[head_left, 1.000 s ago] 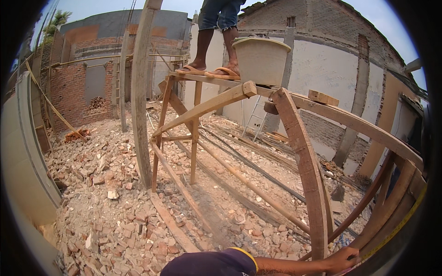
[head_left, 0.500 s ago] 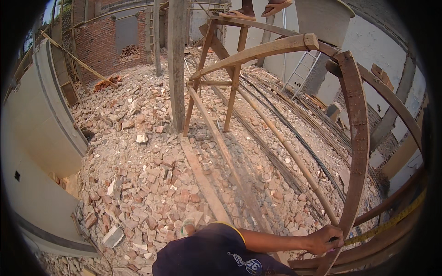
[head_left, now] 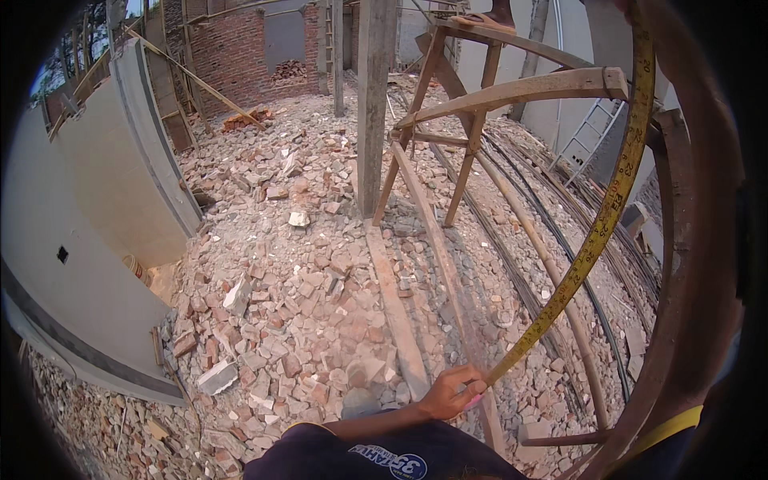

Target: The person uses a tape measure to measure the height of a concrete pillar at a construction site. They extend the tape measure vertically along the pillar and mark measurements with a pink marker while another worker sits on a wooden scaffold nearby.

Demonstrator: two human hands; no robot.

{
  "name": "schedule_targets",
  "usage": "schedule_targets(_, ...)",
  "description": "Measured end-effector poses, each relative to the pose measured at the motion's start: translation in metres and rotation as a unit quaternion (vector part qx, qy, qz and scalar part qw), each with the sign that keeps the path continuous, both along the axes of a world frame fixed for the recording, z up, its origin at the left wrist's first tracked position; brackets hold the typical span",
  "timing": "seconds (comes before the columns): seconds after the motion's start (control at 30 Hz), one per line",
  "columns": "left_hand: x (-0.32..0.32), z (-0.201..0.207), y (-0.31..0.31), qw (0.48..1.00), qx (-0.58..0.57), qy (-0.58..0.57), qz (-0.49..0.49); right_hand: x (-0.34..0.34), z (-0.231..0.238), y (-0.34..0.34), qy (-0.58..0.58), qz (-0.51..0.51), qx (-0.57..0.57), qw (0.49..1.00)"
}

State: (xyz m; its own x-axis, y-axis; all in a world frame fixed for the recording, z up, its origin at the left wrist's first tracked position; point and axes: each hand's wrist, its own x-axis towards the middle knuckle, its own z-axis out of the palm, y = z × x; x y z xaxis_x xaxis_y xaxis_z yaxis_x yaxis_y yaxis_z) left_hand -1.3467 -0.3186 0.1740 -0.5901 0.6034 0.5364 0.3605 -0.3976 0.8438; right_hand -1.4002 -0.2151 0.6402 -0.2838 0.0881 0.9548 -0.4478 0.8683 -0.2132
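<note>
My left hand (head_left: 454,392) is closed on the lower end of a yellow tape measure blade (head_left: 596,238), low in front of my dark shirt. From there the blade curves up and to the right, past the top edge of the view. My right arm (head_left: 694,344) rises along the right edge, mostly in shadow. At the top right lies my right hand (head_left: 670,28), too dark and cut off to make out its fingers. Close beside the blade stands a curved wooden frame piece (head_left: 676,200). Farther back a curved beam (head_left: 520,96) joins a wooden trestle (head_left: 436,120).
Broken brick rubble (head_left: 296,296) covers the ground. A concrete post (head_left: 373,112) stands behind a plank (head_left: 396,312). Another person's sandalled foot (head_left: 486,22) rests on the trestle top. Rods and dark pipes run along the right, below a ladder (head_left: 590,136). A plastered wall (head_left: 88,240) stands left.
My left hand has moved off the curved wooden piece, leftward, with the tape end. The blade now stretches upward across the right side. The view has turned right.
</note>
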Motion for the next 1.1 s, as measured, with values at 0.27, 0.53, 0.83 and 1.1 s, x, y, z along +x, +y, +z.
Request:
schedule_targets(0.27, -0.116, -0.059, -0.041, 0.981, -0.073, -0.057, 0.171, -0.183, -0.113, -0.036, -0.149, 0.159, -0.179, 0.959)
schedule_targets(0.53, -0.234, -0.139, -0.077, 0.944, -0.133, -0.055, 0.298, -0.324, -0.283, -0.045, -0.270, 0.254, -0.287, 0.883)
schedule_targets(0.83, -0.337, -0.203, -0.115, 0.923, -0.248, -0.031, 0.292, -0.436, -0.374, -0.068, -0.357, 0.309, -0.372, 0.799)
schedule_targets(1.1, -0.379, -0.244, -0.136, 0.870, -0.334, 0.020, 0.363, -0.445, -0.391, -0.046, -0.375, 0.274, -0.439, 0.769)
